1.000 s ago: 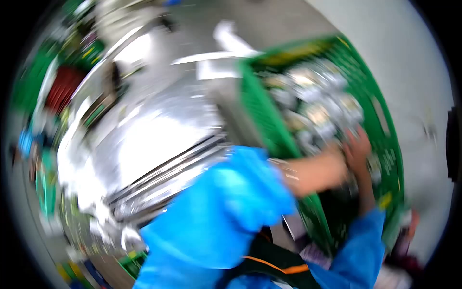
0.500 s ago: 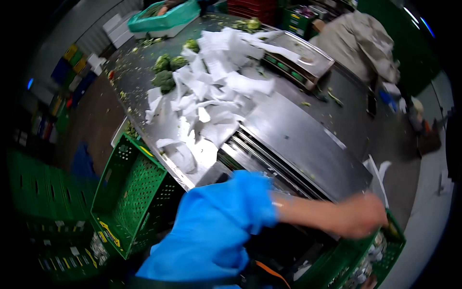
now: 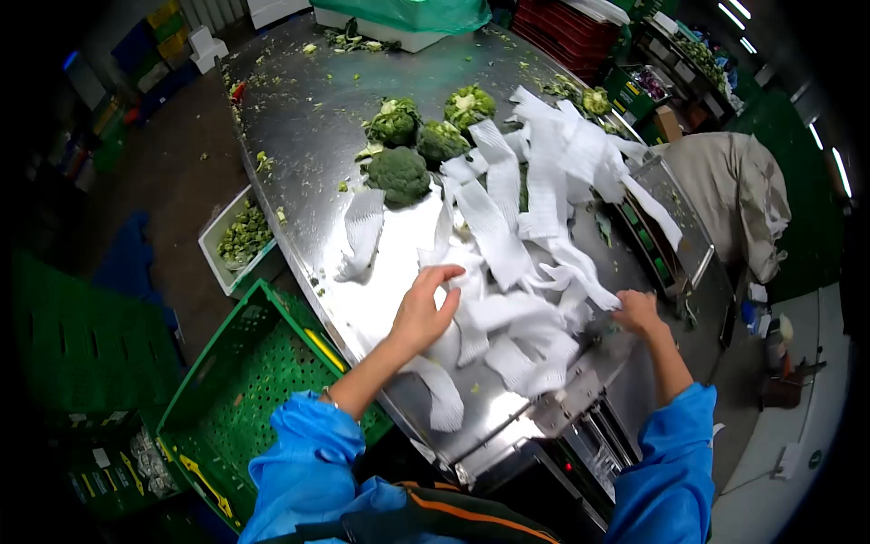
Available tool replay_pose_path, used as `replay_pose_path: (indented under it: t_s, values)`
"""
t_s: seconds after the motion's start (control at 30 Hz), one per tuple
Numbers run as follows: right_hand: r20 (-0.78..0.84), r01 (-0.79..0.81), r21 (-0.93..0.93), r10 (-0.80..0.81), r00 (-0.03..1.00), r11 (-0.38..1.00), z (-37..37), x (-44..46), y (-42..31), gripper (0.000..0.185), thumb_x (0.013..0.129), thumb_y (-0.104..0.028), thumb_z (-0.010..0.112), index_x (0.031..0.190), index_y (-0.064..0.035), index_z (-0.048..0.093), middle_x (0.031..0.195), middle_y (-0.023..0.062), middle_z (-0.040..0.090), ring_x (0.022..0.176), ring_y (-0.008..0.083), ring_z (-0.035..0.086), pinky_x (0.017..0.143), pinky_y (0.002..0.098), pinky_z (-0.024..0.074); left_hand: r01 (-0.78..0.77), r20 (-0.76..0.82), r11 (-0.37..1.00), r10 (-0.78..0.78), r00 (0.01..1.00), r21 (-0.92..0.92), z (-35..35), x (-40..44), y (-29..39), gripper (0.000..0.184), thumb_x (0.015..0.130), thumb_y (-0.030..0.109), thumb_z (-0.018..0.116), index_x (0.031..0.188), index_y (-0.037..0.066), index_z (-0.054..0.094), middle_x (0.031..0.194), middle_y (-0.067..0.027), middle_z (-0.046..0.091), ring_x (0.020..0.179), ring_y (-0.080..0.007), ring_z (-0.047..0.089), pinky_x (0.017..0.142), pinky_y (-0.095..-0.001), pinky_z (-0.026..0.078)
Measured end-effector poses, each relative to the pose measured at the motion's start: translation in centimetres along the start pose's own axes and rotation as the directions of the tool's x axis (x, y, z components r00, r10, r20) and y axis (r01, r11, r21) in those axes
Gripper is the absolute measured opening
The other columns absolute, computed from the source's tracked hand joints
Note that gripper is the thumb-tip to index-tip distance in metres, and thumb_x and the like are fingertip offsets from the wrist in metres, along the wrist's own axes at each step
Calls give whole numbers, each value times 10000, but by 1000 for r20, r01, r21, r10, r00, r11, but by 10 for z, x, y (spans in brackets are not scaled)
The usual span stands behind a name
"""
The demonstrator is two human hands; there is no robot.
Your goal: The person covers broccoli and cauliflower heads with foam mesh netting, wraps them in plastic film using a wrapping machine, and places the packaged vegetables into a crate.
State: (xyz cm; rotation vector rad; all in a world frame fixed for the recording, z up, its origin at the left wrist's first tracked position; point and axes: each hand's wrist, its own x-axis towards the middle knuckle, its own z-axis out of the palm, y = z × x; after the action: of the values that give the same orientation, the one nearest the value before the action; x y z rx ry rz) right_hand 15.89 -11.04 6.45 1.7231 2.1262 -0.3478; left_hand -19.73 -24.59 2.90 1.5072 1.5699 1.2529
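Observation:
Loose white ribbed foam strips [image 3: 535, 317] lie in a pile on the metal table [image 3: 304, 122]. My right hand [image 3: 640, 313] is closed at the right side of the pile, its fingertips pinching the end of a foam strip. On the near left side of the pile, my left hand [image 3: 421, 313] has its fingers and thumb apart, over or against the strips; exact contact is hard to tell. Several broccoli heads sit behind the pile, the closest a dark green broccoli head [image 3: 399, 176]. Leafier broccoli [image 3: 393, 121] stands just beyond it.
A green perforated crate [image 3: 240, 399] stands at the table's left edge, beside a white box of trimmings [image 3: 243, 238]. A roller machine [image 3: 589, 435] is in front of me. A weighing scale [image 3: 675, 231] stands right. A green-lined tray [image 3: 408, 14] is at the back.
My right arm has come back from the green crate at lower right to the foam pile. My left hand is now in view. The camera view has shifted left.

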Motion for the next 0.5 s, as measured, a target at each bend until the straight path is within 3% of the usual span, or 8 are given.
replay_pose_path:
  t_s: [0.1,0.13,0.17,0.23,0.33,0.4,0.43,0.5]
  values:
    - [126,64,619,-180,976,782,-50,-24,-91,269,739,-209,589,923,-14,607,748,107,630,721,238,607,663,349,481,-36,88,988,50,995,-153,-17,19,2,433,796,99,580,1209,59,455,1193,-107,503,1085,-196,496,876,-315,408]
    - [268,30,601,-237,934,799,-77,-50,-131,253,749,-188,583,931,-12,603,779,94,634,734,202,603,673,330,476,-23,31,960,33,999,-279,-12,25,12,581,795,122,609,1303,68,332,1282,-110,420,1142,-204,443,902,-331,389]
    - [403,-5,581,-283,870,814,-92,-68,-162,238,760,-166,578,939,-10,600,810,80,638,748,166,599,682,312,472,54,63,829,-22,998,-557,-12,33,29,641,810,129,609,1340,69,253,1303,-116,374,1166,-191,404,917,-329,376]
    - [263,436,575,-660,703,693,-88,-80,-187,259,755,-181,603,957,-20,593,839,68,626,769,104,582,680,282,469,277,305,312,45,951,-909,-5,44,21,581,842,92,564,1334,50,258,1246,-103,408,1124,-161,423,916,-293,370]
    - [207,261,758,-599,773,598,-58,-61,-176,298,777,-192,600,1018,-20,576,856,86,614,783,116,577,704,272,462,170,206,336,75,976,-926,2,40,15,523,872,59,504,1333,39,256,1186,-79,438,1065,-122,443,878,-257,380]
    - [-20,17,1000,-195,981,-14,-36,-29,-188,308,795,-187,595,1048,-13,568,855,72,610,787,130,570,721,267,453,121,177,609,31,984,-784,-7,38,6,491,885,53,474,1326,33,260,1177,-64,450,1040,-108,448,855,-246,380]
    - [-5,30,931,68,998,-365,-33,-17,-199,313,804,-184,593,1062,-10,564,854,65,607,790,138,566,729,265,449,95,157,729,17,987,-678,-11,38,3,475,892,50,459,1323,29,262,1172,-56,455,1028,-101,450,844,-240,381]
    - [-255,274,957,175,951,-96,-32,-10,-241,293,815,-166,595,1050,6,568,856,47,602,784,114,550,723,233,435,139,208,741,1,978,-657,-13,40,1,457,886,77,475,1307,31,300,1147,-59,470,1001,-100,456,829,-235,377]
